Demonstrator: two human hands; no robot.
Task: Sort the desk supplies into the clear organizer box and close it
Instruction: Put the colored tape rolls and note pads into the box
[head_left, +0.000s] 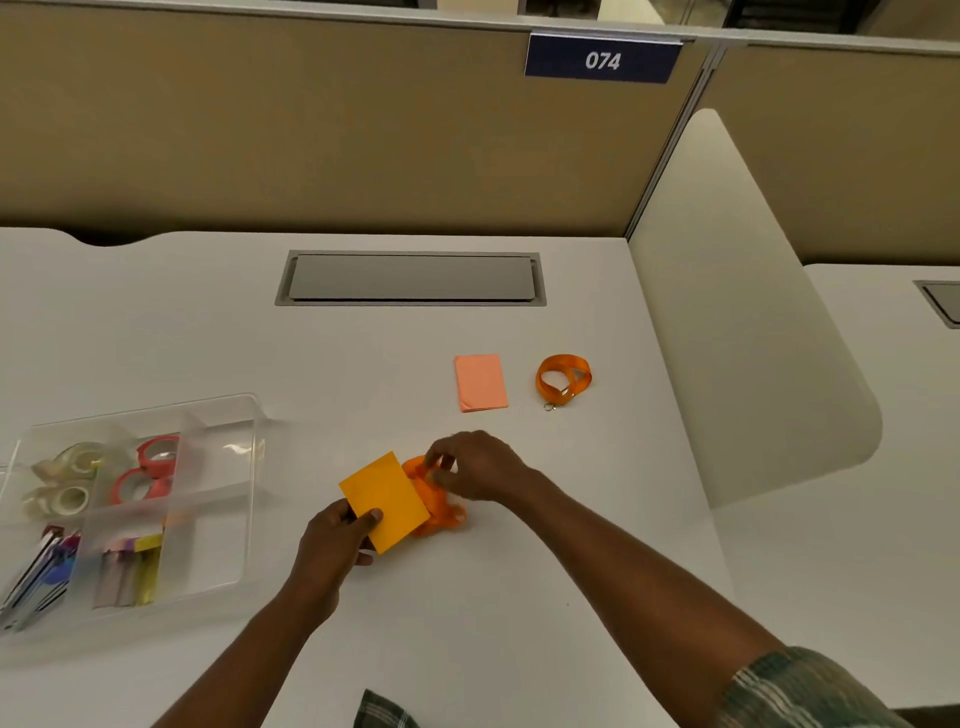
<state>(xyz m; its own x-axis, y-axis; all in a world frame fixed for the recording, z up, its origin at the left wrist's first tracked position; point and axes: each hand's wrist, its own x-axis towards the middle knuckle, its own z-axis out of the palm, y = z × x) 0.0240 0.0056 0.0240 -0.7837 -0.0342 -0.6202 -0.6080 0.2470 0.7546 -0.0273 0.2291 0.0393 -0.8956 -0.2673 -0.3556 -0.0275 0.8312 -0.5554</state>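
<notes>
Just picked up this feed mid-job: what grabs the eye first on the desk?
The two hands meet at the desk's centre: the left hand holds a yellow-orange note pad, while the right hand pinches a bunched orange lanyard beside it. Farther back lie a pink note pad and a coiled orange lanyard. The clear organizer box, partly filled, sits at the left.

An open-plan office cubicle: tan fabric partition panels (260, 130) carrying a navy number plate reading 074 (602, 60), a white desk (208, 338) with a grey cable hatch (410, 278), and a white rounded divider screen (737, 312) before a neighbouring desk (883, 389)
</notes>
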